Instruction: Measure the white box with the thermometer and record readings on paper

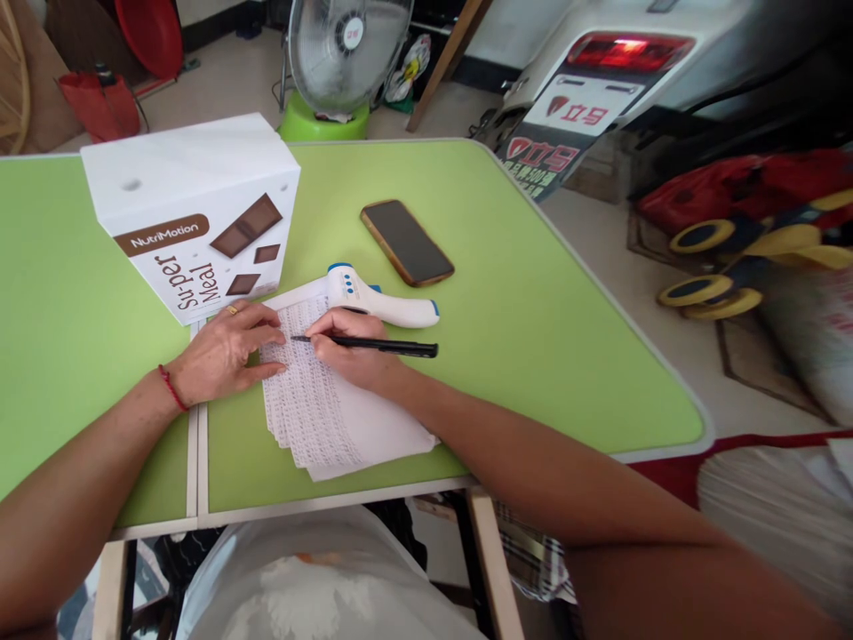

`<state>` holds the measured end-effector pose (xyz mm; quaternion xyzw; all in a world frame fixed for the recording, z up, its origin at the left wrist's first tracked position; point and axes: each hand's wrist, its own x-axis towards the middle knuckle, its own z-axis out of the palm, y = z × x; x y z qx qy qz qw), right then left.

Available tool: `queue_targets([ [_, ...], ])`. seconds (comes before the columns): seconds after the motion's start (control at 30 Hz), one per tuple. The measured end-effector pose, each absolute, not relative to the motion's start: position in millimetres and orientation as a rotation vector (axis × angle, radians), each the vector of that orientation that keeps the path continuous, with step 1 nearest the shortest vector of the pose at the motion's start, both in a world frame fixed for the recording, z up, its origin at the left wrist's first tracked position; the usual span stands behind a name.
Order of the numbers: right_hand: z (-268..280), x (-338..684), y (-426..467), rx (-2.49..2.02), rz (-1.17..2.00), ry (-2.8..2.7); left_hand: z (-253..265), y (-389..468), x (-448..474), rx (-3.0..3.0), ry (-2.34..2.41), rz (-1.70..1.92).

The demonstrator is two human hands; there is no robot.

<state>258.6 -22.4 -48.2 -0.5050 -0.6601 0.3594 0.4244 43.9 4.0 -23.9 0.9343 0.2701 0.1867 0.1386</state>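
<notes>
Sheets of paper (310,418), covered on the left in dense handwriting, lie stacked near the table's front edge. My right hand (353,347) grips a black pen (400,346), its tip at the writing in the upper part of the top sheet. Resting on the paper's left edge is my left hand (227,351), fingers apart and holding nothing. Just beyond the right hand lies a white and blue infrared thermometer (393,307), touching the top of the paper. Behind the left hand stands a white box (200,222) printed with chocolate pieces.
A phone (408,242) in a brown case lies on the green table (553,356) past the thermometer. Beyond the table stand a fan (350,53), a green stool (326,124) and a scooter (586,98). Yellow-handled items (720,267) are at the right.
</notes>
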Motion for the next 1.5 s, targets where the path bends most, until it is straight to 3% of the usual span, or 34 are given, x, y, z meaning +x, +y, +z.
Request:
queue_targets([
  [1.5, -44.2, 260.3, -21.4, -1.309, 0.9, -1.615, -24.4, 4.5, 43.9, 2.705, 0.782, 0.531],
])
